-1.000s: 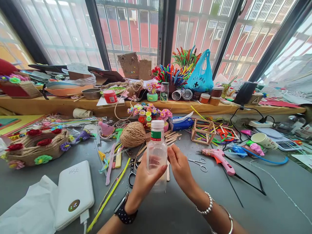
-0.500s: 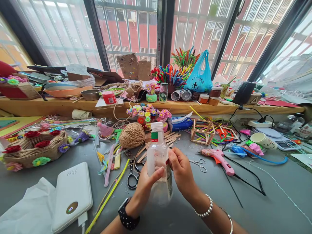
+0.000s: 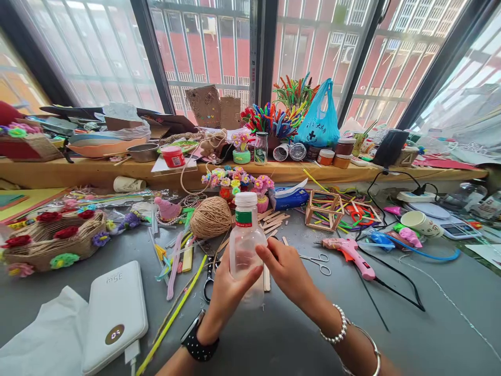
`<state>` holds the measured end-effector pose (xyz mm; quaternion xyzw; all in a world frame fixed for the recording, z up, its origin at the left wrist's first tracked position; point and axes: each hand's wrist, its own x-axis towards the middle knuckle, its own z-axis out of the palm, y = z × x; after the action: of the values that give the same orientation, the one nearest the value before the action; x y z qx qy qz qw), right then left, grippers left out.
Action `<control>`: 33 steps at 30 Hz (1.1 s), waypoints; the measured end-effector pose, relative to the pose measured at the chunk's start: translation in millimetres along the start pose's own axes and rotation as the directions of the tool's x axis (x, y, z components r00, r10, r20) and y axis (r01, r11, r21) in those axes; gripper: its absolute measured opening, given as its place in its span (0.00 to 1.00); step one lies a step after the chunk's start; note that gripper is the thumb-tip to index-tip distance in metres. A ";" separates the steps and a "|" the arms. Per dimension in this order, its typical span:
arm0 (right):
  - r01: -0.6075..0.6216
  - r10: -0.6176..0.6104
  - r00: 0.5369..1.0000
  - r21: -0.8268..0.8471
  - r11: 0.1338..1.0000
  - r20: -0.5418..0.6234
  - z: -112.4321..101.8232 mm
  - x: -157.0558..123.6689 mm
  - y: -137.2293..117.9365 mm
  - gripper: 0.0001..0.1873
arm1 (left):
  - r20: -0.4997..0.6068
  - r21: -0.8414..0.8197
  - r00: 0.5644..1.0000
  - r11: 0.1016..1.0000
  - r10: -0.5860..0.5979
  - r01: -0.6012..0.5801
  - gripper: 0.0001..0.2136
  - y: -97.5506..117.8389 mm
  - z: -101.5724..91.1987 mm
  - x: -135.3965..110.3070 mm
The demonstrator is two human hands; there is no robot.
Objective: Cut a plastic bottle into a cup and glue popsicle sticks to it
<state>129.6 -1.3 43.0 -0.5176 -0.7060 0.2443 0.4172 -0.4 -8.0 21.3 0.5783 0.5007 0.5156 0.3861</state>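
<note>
A clear plastic bottle [image 3: 242, 256] with a green and red band at its neck and a white threaded rim stands nearly upright in front of me. My left hand [image 3: 230, 282] is wrapped round its left side, thumb across the front. At the bottle's right side is my right hand [image 3: 284, 263], fingers curled and thumb or fingertip against the plastic; its inner fingers are partly hidden. Behind the bottle lie a ball of jute twine [image 3: 211, 216] and loose wooden craft sticks [image 3: 274, 222]. Black-handled scissors [image 3: 209, 287] are partly covered by my left hand.
A pink glue gun [image 3: 352, 256] and small metal scissors [image 3: 319, 261] lie to the right. At left are a white power bank [image 3: 115, 313], a yellow pipe cleaner [image 3: 172, 316] and a twine-wrapped basket [image 3: 55, 243]. A crowded ledge [image 3: 97, 169] runs below the window.
The bottle has turned in my hands and moved slightly left; the printed label seen on its right side before no longer shows. My right fingers have shifted a little left along with it.
</note>
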 end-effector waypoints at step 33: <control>-0.251 -0.127 0.905 0.752 0.610 0.405 -14.5 1.1 10.7 0.21 | 0.402 -0.542 0.916 0.810 0.018 0.222 0.29 -12.3 3.0 -9.1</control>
<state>147.4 2.1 42.8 -0.2399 -0.5784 0.6497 0.4311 0.6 -14.2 7.1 0.4959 0.2650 0.4958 0.6619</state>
